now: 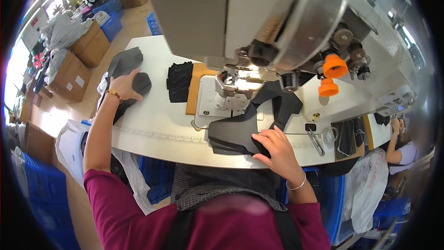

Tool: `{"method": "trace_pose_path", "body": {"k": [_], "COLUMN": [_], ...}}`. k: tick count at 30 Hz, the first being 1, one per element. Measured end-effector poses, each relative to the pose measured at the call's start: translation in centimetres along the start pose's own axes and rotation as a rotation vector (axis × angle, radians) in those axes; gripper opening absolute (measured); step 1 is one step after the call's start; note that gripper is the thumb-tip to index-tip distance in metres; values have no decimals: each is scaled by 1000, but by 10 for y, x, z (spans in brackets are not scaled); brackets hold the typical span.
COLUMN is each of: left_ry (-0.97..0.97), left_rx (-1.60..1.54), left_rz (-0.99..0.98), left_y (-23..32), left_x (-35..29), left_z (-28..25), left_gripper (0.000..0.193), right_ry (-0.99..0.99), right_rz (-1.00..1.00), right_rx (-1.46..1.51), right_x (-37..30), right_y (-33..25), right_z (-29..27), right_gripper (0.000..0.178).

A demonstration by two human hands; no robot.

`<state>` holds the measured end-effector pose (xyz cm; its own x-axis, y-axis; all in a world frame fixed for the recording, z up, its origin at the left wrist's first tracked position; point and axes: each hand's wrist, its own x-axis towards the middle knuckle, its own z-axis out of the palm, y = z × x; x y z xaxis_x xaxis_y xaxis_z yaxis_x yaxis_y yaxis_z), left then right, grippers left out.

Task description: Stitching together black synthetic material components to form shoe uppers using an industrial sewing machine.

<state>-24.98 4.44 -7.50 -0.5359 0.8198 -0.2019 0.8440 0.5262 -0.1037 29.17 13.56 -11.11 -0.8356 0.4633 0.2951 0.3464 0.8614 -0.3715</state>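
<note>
Head view: 2 hands (124,85) (274,150) touch matte black pieces (231,134).

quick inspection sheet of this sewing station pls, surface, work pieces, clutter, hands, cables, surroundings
surface: white table under a grey sewing machine
job's things: dark shaped piece by the needle; stack of dark pieces at far left
clutter: black pieces, small metal tool, orange cones
grippers: left hand rests on the stack; right hand presses the shaped piece
cables: white coil near the tool
surroundings: cardboard boxes, blue crates, another person at right
</note>
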Motion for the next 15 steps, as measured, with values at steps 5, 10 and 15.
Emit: {"method": "trace_pose_path", "body": {"k": [5, 10, 15], "left_ry": [711, 524, 420], "left_rx": [304, -198, -143], "left_rz": [-31, 557, 711], "left_y": [46, 88, 114], "left_x": [-26, -23, -15], "left_z": [8, 26, 53], "left_gripper": [123, 24, 11], "right_ry": [-61, 113, 140], "right_rz": [58, -14, -81], "right_rx": [223, 298, 163], "right_x": [2, 7, 29], "right_y": [6, 7, -1], "right_z": [-32, -70, -91], "right_gripper": [58, 60, 62]}}
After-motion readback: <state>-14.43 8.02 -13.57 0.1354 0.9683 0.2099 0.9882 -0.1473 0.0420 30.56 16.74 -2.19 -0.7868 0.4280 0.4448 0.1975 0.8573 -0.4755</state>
